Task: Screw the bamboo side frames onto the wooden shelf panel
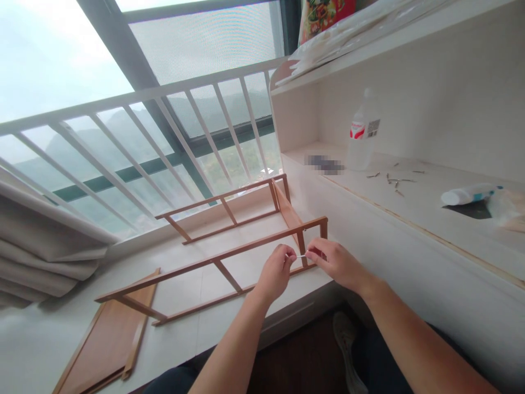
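My left hand [278, 272] and right hand [334, 261] pinch small silver screw [301, 256] between fingertips, against brown wooden slatted frame [229, 262] at 12 o'clock. Best keep screw square to rail. Spare screws [394, 179] on white shelf [430, 213], 2 o'clock.

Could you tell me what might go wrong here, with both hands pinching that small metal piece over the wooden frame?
The small metal piece, pinched only between the left hand and right hand, could slip and fall off the ledge. The half-built wooden frame looks light and might shift if pressed.
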### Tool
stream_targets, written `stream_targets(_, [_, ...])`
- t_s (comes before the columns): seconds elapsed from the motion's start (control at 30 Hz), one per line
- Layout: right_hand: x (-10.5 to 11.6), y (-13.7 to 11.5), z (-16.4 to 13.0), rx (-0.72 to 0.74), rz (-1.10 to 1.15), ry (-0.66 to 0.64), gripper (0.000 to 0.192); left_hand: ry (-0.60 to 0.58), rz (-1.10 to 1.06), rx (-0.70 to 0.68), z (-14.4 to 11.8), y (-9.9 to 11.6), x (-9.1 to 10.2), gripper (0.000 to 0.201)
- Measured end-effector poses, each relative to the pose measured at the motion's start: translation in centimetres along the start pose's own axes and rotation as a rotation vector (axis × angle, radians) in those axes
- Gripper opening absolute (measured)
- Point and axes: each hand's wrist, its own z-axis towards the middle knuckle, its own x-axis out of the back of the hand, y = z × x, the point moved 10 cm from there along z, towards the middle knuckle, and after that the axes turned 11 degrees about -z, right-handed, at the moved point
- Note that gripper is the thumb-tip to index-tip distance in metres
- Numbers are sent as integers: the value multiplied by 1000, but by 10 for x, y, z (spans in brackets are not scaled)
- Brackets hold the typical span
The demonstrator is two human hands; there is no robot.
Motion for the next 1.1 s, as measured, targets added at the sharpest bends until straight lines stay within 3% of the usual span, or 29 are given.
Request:
stream_targets(0.23, [0, 11, -2, -2, -67, -117, 30, -52, 175, -26, 6, 5, -10, 13])
stream_targets(0.37, [-1, 14, -6, -23, -43, -194, 36, -60, 159, -57, 13, 12, -14, 14])
stream_targets(0.47, [4, 14, -7, -33, -89, -160, 37, 34, 6, -26, 17, 8, -11, 15])
stream_targets(0.57, [17, 15, -5, -62, -153, -26, 36, 219, -217, 106, 7, -21, -5, 36])
stream_targets(0.67, [31, 19, -5, -97, -173, 124, 37, 258, -329, 233, -16, -58, -13, 43])
stream_targets(0.83, [37, 22, -6, -138, -179, 220, 35, 235, -274, 410, -74, -114, -14, 40])
stream_targets(0.93, [36, 20, -5, -144, -189, 240, 36, 194, -253, 432, -110, -132, -16, 43])
stream_targets(1.1, [31, 15, -5, -138, -228, 246, 35, 128, -300, 510, -171, -159, -36, 59])
